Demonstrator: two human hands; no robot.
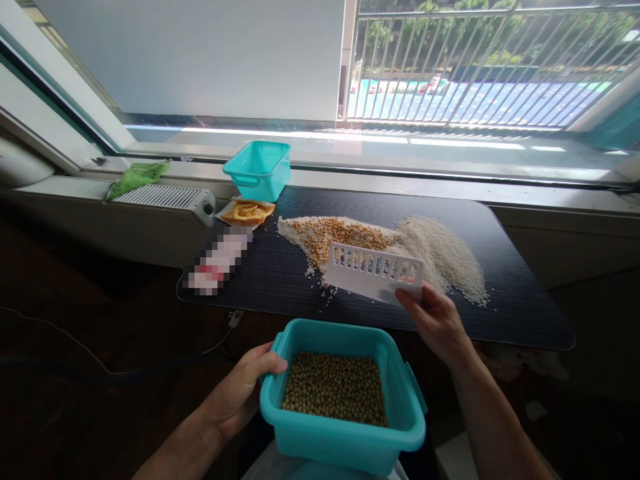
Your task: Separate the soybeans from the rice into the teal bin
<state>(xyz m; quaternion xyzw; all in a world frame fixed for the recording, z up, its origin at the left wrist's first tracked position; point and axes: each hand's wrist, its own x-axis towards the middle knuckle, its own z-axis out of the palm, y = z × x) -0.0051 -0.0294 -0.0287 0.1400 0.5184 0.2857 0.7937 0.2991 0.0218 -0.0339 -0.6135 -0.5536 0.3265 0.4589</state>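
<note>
My left hand (245, 380) grips the left rim of a turquoise plastic basin (345, 437), thumb over the edge. Inside the basin lies a layer of round greenish-brown dried peas (335, 387). With my right hand (437, 320) I pinch the right end of a white plastic strip (367, 280) that has a row of slots along its upper edge. The strip is held tilted above the table's front part. Behind it, white rice (440, 257) is heaped on the dark table, and yellow-orange soybean-like beans (345, 233) are spread over the rice on the left.
A second turquoise basin (260, 170) stands at the back left of the dark table (525, 307). Near it are an orange-yellow packet (247, 212) and a blurred pinkish item (220, 260). A green cloth (140, 179) lies on the radiator (165, 197). A window runs along the back.
</note>
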